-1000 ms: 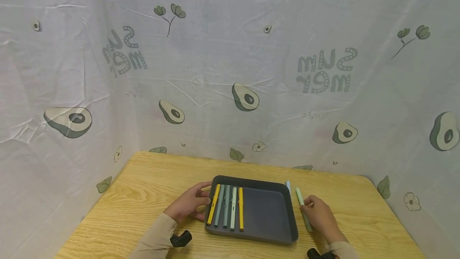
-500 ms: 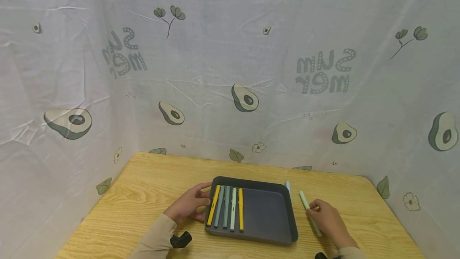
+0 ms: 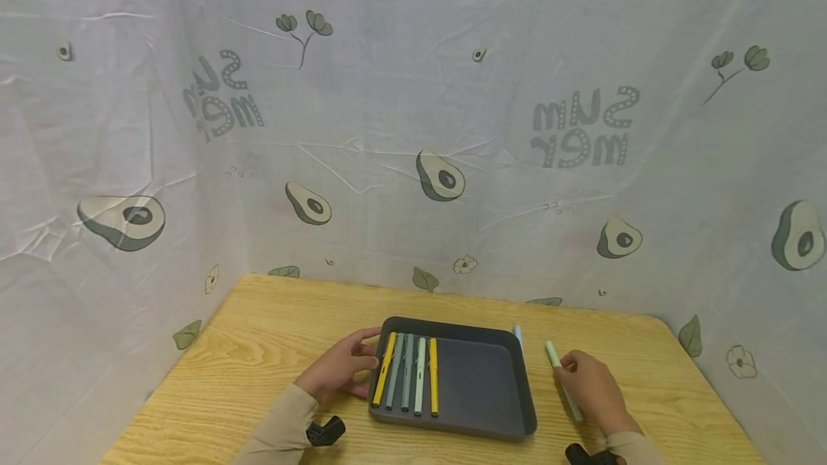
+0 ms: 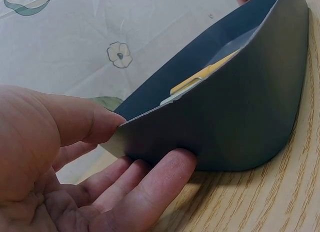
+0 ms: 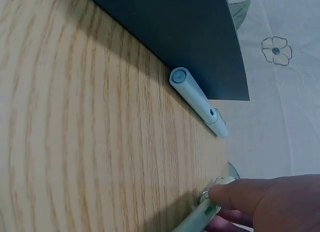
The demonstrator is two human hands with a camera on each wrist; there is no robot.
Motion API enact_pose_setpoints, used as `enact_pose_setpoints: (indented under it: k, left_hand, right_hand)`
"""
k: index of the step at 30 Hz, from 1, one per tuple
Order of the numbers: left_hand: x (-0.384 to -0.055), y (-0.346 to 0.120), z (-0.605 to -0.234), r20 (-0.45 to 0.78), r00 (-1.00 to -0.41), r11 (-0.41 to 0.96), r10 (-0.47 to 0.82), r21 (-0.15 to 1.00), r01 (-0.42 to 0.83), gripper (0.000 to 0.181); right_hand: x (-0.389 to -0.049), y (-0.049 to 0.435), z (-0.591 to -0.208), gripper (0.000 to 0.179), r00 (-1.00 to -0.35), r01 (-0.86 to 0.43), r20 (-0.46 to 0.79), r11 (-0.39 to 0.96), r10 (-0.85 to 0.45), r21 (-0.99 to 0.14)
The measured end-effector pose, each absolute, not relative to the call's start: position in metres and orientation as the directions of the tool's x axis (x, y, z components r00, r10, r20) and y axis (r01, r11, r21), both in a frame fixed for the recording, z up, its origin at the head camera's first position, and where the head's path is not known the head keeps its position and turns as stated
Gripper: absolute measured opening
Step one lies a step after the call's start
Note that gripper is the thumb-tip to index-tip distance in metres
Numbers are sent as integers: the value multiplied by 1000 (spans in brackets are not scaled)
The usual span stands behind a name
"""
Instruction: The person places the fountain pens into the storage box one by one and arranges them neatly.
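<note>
A dark grey tray (image 3: pixel 478 386) sits on the table, with several capped pens (image 3: pixel 406 372) side by side in its left part: yellow, grey-green and pale mint. My left hand (image 3: pixel 339 364) rests against the tray's left side. In the left wrist view its thumb tip touches the rim of the tray (image 4: pixel 240 106) and other fingertips lie against the outer wall. To the right of the tray, my right hand (image 3: pixel 591 386) pinches a pale green pen (image 3: pixel 553 355) near its clip (image 5: pixel 204 196). Whether that pen touches the table is unclear.
A light blue pen (image 3: pixel 517 334) lies just outside the tray's right wall, partly hidden by it in the head view. The wooden table (image 3: pixel 291 314) ends at a printed curtain (image 3: pixel 362 235) behind and at the sides.
My right hand has moved a little to the right with the pale green pen, away from the tray. The left hand, the tray and the pens inside look the same.
</note>
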State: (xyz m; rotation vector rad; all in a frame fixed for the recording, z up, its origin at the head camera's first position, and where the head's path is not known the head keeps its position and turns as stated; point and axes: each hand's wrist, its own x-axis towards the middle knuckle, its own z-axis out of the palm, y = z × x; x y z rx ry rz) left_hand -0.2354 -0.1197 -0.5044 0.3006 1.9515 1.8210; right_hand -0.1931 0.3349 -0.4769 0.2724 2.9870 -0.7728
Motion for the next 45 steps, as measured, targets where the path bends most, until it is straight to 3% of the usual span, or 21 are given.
enact_pose_setpoints:
  k: [16,31,45]
  left_hand:
    - [-234,-119,-503,-174,-876,102,450,984,-143,63]
    - [-234,-119,-503,-174,-879,115,444,984,-136,64]
    - [-236,-120,-506,-170,-873,104,456,985,-138,65]
  right_hand:
    - [-189,326,-468,19,-987,159,-85,909,136,-387]
    - [-177,340,-473,24,-987,159,-87,839,133,-521]
    - [-172,332,-465,30,-980,159,-5,768,199,-621]
